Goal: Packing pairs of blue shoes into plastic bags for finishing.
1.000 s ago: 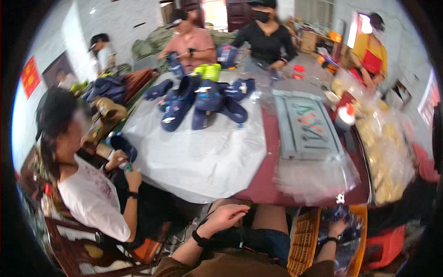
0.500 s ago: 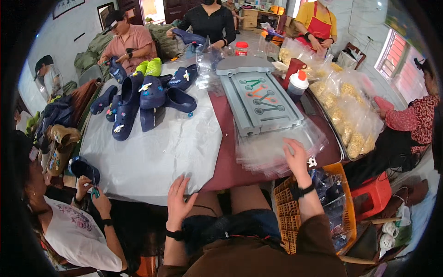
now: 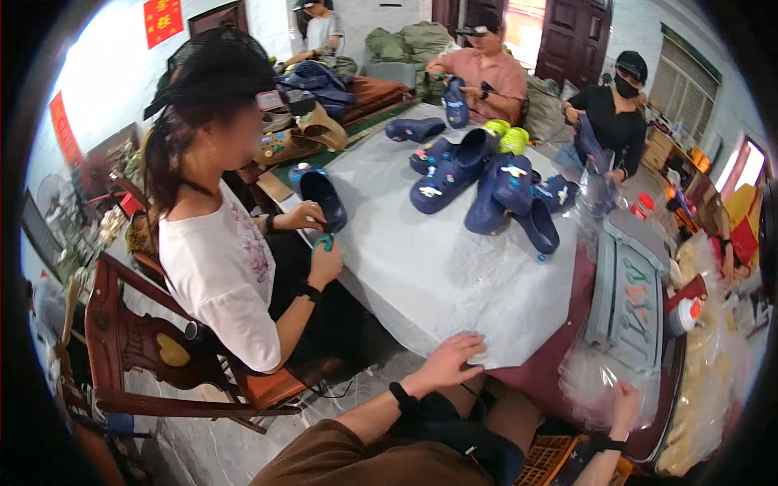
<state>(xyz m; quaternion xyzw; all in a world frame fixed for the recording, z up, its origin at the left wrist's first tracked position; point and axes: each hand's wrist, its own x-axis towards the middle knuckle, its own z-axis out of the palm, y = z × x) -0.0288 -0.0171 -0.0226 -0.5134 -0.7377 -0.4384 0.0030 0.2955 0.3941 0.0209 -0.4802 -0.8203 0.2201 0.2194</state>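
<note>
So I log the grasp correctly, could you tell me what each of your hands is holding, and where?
Neither grips anything: the left hand rests flat on the white sheet's edge; the right hand touches the clear plastic bags.

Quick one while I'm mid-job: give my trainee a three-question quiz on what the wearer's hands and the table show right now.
1. True or false: the left hand rests flat on the white sheet at the table's near edge.
2. What does the right hand touch? A) a navy clog B) the clear plastic bags C) the red-capped bottle
3. Fill in: the pile of navy clogs lies at the ___ end of the white sheet, away from the wearer.

Key
1. True: open palm down, holding nothing.
2. B: its fingers lie on the clear plastic beside the grey tray.
3. Far.
</note>
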